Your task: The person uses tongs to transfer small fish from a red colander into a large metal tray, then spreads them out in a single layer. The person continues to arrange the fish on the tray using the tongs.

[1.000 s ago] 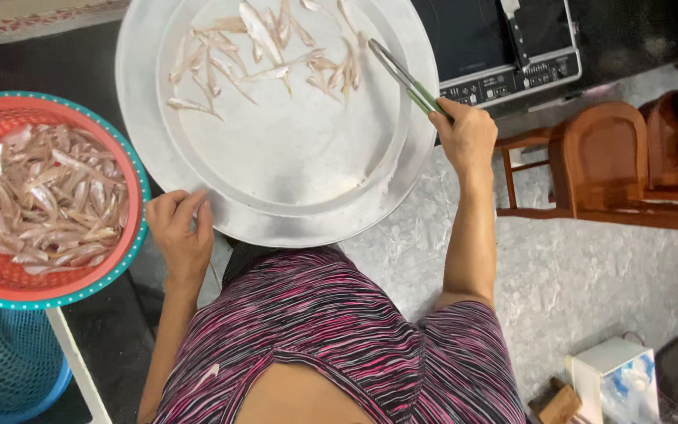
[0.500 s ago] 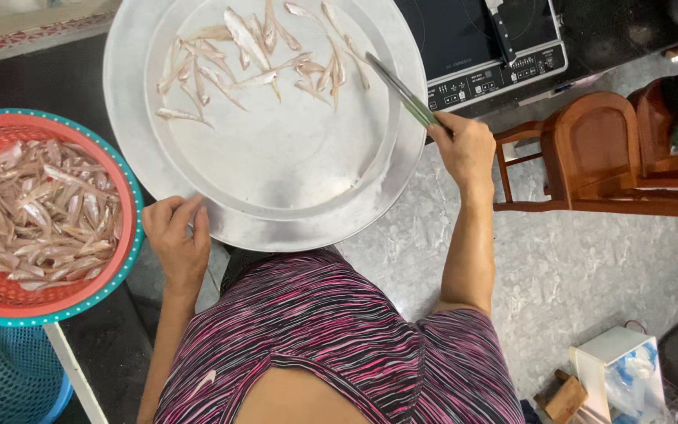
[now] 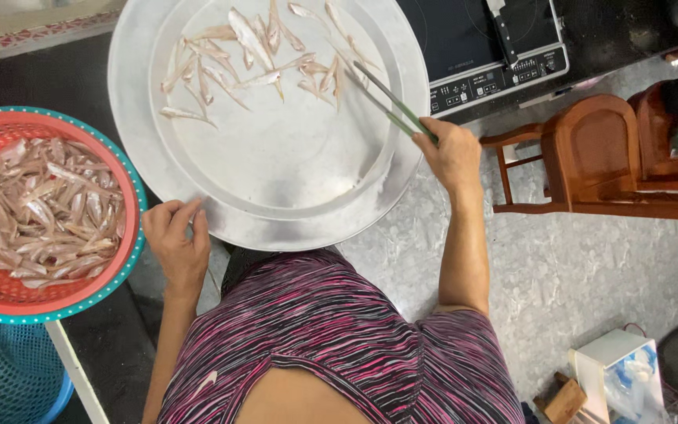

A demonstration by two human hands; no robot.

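My left hand [image 3: 176, 239] curls over the near rim of the round metal tray [image 3: 276, 228], steadying it. My right hand [image 3: 453, 153] pinches two green chopsticks [image 3: 390, 106], tips among roughly twenty small fish [image 3: 264, 47] at the far side. One red basket [image 3: 123, 188] of fish sits left.

Left hand [image 3: 174, 239] sits at the near rim of the round metal tray [image 3: 276, 228], fingers curled over its edge, forearm dropping straight back toward the body. Right hand [image 3: 450, 153] reaches out at the tray's right rim, fist closed in a pinching grip, arm extended and nearly straight.
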